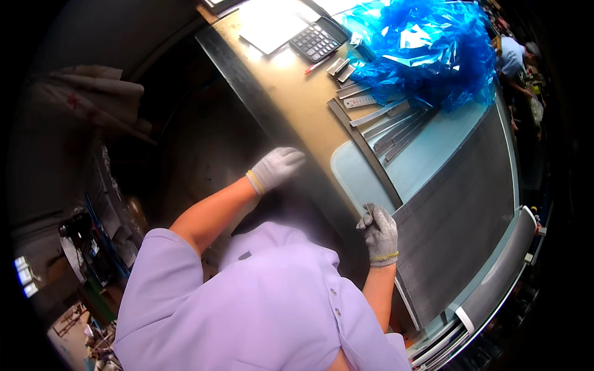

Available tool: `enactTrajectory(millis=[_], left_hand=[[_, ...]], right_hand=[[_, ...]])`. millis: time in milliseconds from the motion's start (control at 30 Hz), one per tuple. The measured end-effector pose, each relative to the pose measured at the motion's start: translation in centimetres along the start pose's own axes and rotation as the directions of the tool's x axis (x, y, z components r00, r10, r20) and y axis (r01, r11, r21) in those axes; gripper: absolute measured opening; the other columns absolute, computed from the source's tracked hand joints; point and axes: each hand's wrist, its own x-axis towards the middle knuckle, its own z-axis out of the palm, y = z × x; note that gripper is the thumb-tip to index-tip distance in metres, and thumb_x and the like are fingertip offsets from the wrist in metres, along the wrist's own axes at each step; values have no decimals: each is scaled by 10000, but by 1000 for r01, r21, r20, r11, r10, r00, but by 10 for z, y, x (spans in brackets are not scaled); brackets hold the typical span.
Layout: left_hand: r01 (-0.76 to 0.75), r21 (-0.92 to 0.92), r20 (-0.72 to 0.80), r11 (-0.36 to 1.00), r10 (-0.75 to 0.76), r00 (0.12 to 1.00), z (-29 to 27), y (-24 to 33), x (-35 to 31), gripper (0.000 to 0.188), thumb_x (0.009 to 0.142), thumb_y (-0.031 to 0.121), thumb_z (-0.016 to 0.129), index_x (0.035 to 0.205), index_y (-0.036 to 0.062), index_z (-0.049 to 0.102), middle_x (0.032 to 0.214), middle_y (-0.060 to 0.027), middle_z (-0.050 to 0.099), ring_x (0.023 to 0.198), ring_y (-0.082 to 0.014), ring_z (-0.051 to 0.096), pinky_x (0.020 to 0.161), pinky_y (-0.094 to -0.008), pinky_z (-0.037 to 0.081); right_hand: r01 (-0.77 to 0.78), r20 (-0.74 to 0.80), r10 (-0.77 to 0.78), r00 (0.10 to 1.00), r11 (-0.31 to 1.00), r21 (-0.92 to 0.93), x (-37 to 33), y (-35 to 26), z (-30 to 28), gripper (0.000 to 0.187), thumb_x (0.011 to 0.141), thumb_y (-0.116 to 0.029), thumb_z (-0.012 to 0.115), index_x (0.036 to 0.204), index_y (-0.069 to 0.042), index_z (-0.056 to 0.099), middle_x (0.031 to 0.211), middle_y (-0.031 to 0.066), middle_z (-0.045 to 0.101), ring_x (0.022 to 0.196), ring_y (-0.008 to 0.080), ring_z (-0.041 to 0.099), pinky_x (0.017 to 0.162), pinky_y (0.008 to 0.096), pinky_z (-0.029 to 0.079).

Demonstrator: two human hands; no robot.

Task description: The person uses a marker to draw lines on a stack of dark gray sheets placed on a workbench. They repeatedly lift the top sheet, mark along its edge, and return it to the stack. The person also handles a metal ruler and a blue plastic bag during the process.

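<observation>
My right hand [378,236], in a grey knitted glove with a yellow cuff edge, is closed at the table's near edge. Between its thumb and fingers a small thin dark piece [369,209], perhaps metal, sticks up. My left hand [277,169], gloved the same way, hovers beside the table's dark front edge. Its fingers are curled together, and their undersides are hidden, so anything inside them cannot be made out. Beyond my right hand a long flat metal bar [365,151] lies slantwise, with several narrow metal strips [399,133] next to it.
Crumpled blue plastic film [427,52] is heaped at the far right. A calculator [318,40], a red pen [317,65] and white paper [269,28] lie at the far end. A dark grey sheet [461,216] covers the table's right side. Another person [512,59] is at far right.
</observation>
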Motion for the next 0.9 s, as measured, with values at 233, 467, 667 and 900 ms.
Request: enactTrajectory(millis=[233, 467, 667, 900], left_hand=[[24, 200, -54, 980, -13, 998, 22, 16, -35, 209, 735, 85, 657, 938, 32, 653, 977, -114, 641, 900, -309, 636, 764, -409, 541], [539, 188, -296, 821, -476, 829, 9, 130, -62, 67, 803, 97, 603, 842, 104, 657, 865, -74, 611, 830, -264, 615, 752, -395, 516], [904, -16, -557, 427, -755, 346, -31, 298, -222, 101, 819, 192, 692, 900, 132, 696, 914, -67, 651, 863, -278, 638, 776, -407, 525], [374, -453, -673, -810, 35, -739, -125, 475, -442, 737, 912, 223, 690, 1531, 63, 324, 1489, -209, 454, 1062, -314, 647, 895, -437, 548]], right_hand=[[-84, 158, 87, 984, 996, -25, -27, 7, -36, 317, 1026, -225, 537, 1136, 57, 628, 760, 52, 559, 684, 177, 552, 669, 335, 483], [-42, 384, 148, 911, 962, -270, -30, 19, -1, 314, 1009, -137, 553, 1251, 62, 575, 768, 47, 568, 684, 119, 560, 615, 284, 488], [-3, 641, 297, 708, 909, -418, 3, 60, 64, 212, 978, -126, 618, 1173, -45, 620, 976, 90, 678, 800, 167, 639, 676, 297, 527], [32, 715, 423, 556, 849, -527, -21, 105, 174, 323, 980, -211, 645, 1256, -48, 603, 1156, 126, 691, 965, 240, 684, 796, 341, 555]])
